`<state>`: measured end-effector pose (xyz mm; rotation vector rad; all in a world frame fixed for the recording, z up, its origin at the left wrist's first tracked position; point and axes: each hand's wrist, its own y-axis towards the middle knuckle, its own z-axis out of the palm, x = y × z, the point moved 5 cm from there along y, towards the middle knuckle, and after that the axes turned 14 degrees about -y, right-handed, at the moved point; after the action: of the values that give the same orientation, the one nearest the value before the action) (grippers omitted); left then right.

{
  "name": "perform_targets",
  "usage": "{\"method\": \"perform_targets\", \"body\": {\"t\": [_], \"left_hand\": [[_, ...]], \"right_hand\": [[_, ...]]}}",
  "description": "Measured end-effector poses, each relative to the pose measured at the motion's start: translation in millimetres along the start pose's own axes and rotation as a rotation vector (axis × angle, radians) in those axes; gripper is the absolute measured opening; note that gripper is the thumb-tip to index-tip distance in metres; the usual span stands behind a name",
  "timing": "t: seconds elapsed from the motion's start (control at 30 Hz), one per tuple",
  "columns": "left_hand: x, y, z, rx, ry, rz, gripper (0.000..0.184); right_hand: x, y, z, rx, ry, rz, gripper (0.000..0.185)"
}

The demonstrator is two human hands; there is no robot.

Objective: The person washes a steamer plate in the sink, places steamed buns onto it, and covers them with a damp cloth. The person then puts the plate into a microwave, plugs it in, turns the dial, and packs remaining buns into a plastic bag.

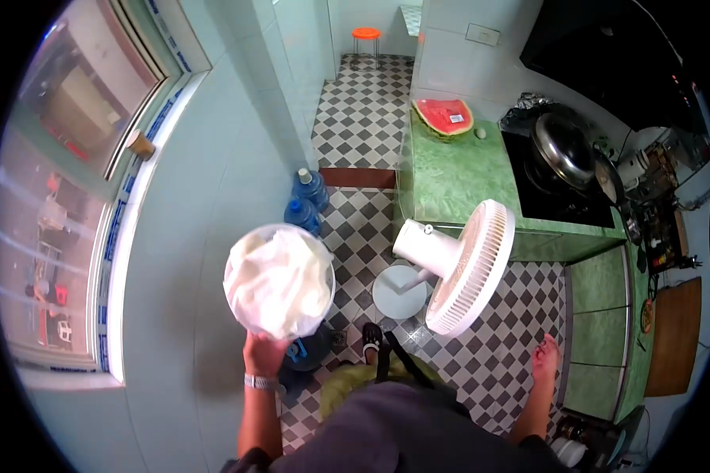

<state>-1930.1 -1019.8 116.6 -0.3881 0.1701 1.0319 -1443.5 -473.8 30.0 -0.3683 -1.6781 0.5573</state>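
Checkered floor below, left hand grips crumpled white cloth; right hand hangs half-curled.

Dark short-sleeved top, black straps, silver-toned wristband, olive-green bottoms, black-and-white footwear.

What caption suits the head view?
Left hand holding a tub of white material, a fan to the right, cut watermelon on the green counter.
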Motion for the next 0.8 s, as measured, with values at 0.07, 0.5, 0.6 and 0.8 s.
{"method": "perform_targets", "body": {"t": [0.07,0.5,0.6,0.8], "left_hand": [[-7.0,51.1,10.2,0.080,0.060,-0.057,0.084],[7.2,356.9,97.0,0.187,0.016,-0.284,0.079],[14.5,434.5,108.8,0.199,0.072,-0.328,0.082],[7.7,536.0,131.3,0.191,0.207,-0.468,0.080]], "right_hand": [[-16.5,14.0,-15.9,-0.140,0.067,-0.071,0.020],[77.1,-171.3,23.4,-0.924,-0.027,-0.380,0.032],[98.5,-190.0,-5.8,-0.866,0.001,-0.544,0.033],[259.0,-238.7,191.8,-0.950,-0.320,-0.630,0.038]]}}
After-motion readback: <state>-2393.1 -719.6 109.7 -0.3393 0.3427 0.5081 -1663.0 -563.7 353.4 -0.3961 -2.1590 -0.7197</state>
